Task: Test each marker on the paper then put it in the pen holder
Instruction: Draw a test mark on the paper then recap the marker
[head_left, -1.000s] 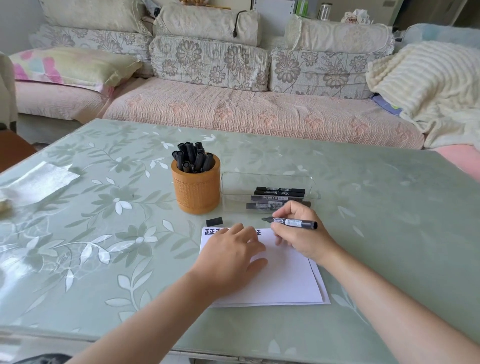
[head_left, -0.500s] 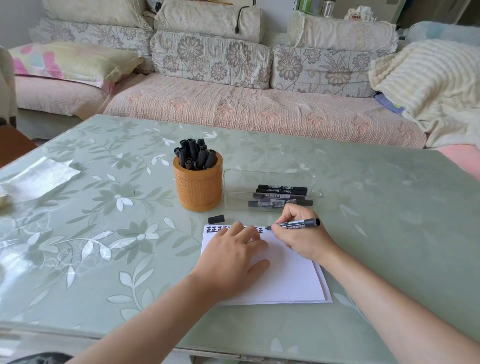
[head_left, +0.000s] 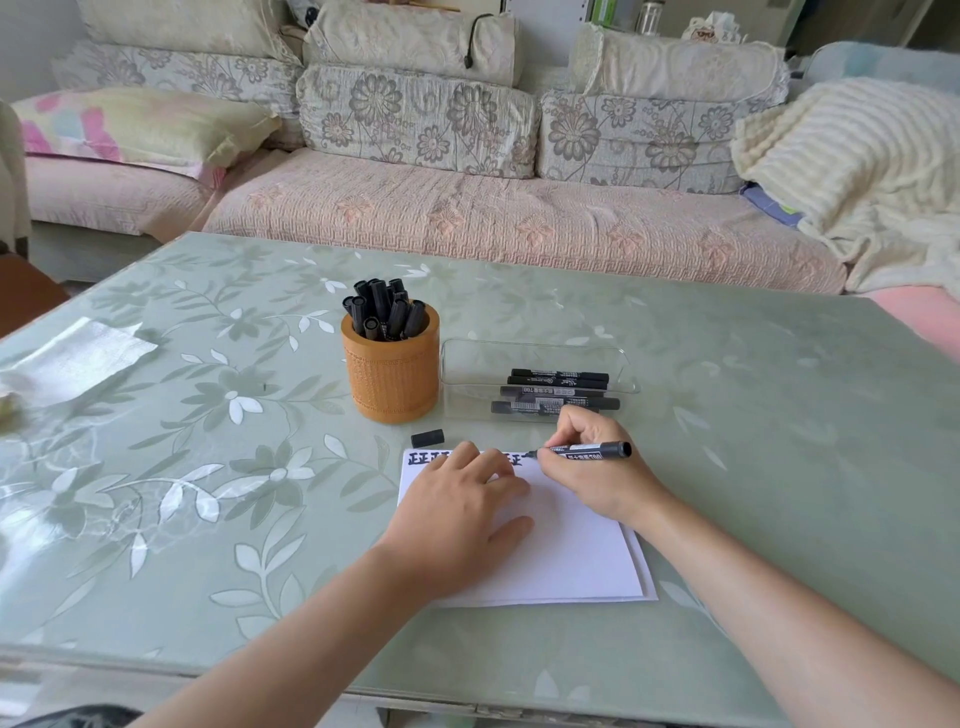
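White paper (head_left: 566, 561) lies on the table with black marks along its top edge. My left hand (head_left: 457, 514) rests flat on it, fingers spread. My right hand (head_left: 597, 467) grips an uncapped black marker (head_left: 587, 450), its tip touching the paper's top edge. The marker's black cap (head_left: 427, 437) lies just above the paper's top left corner. An orange pen holder (head_left: 392, 374) behind the cap holds several black markers. A clear tray (head_left: 535, 382) to its right holds several more markers.
The table (head_left: 779, 441) has a green floral cover. A crumpled clear wrapper (head_left: 72, 358) lies at the left edge. A sofa (head_left: 467, 218) with cushions and a cream blanket (head_left: 857, 171) stands behind the table.
My right hand lowered the marker from just above the paper so that its tip now meets the top edge. My left hand stayed flat on the paper.
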